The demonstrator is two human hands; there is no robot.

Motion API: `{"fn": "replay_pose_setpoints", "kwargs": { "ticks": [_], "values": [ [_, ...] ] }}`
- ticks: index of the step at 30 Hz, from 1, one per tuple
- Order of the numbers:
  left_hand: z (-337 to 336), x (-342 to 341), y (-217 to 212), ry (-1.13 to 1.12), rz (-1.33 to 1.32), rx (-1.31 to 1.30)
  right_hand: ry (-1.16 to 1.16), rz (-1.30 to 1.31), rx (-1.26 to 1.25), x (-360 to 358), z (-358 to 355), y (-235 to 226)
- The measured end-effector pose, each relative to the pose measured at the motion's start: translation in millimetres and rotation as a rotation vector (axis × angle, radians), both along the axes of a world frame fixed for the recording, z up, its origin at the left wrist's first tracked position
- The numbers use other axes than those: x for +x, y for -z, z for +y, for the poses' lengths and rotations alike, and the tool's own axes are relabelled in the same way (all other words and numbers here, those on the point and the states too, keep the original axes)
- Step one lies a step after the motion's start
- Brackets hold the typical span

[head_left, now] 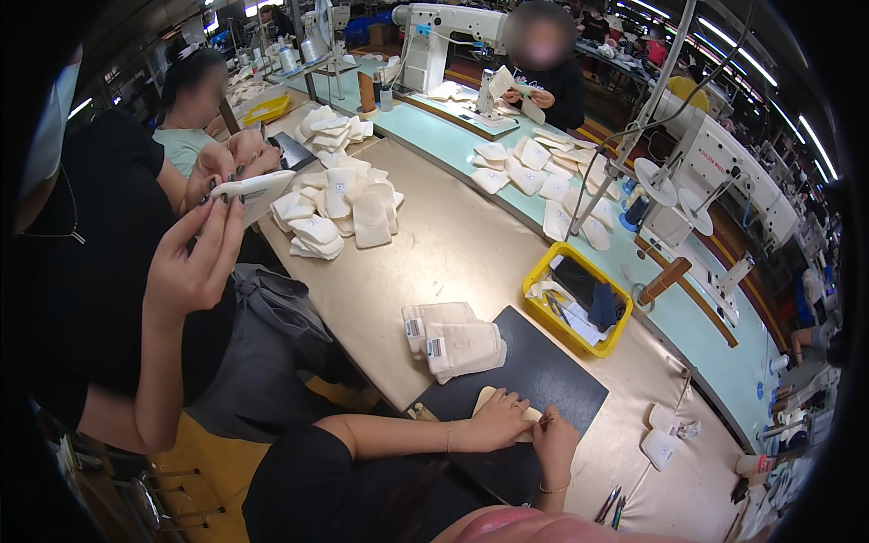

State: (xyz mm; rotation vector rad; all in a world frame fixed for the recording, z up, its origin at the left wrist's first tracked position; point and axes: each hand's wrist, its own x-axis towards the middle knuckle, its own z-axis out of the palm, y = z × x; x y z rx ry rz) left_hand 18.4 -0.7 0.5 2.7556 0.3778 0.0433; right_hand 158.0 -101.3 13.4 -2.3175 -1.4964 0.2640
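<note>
My left hand (498, 421) lies flat on a beige, rounded fabric piece (485, 399) and holds it down on a black mat (552, 366) at the table's near edge. My right hand (554, 442), a thin bracelet on its wrist, pinches a thin pen-like tool (543, 420) at the right edge of that piece, touching my left fingers. Most of the piece is hidden under my hands. Just beyond the mat lie two stacks of beige padded pieces (453, 339) with small labels.
A yellow bin (537, 274) of dark scraps and scissors stands right of the stacks. Piles of white pieces (339, 213) lie farther back. A person on my left holds a white piece (249, 187). Pens (611, 505) and two white pieces (661, 442) lie at the right; sewing machines (444, 27) stand behind.
</note>
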Motion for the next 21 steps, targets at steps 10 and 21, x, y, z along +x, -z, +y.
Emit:
{"fn": "replay_pose_setpoints", "kwargs": {
  "ticks": [10, 21],
  "values": [
    [-0.6, -1.7, 8.0, 0.005, -0.071, 0.024, 0.009, 0.062, 0.087, -2.5, -4.9, 0.3],
    [0.2, 1.2, 7.9, 0.008, -0.006, 0.028, 0.018, 0.142, 0.097, 1.0, -7.4, 4.1]
  ]
}}
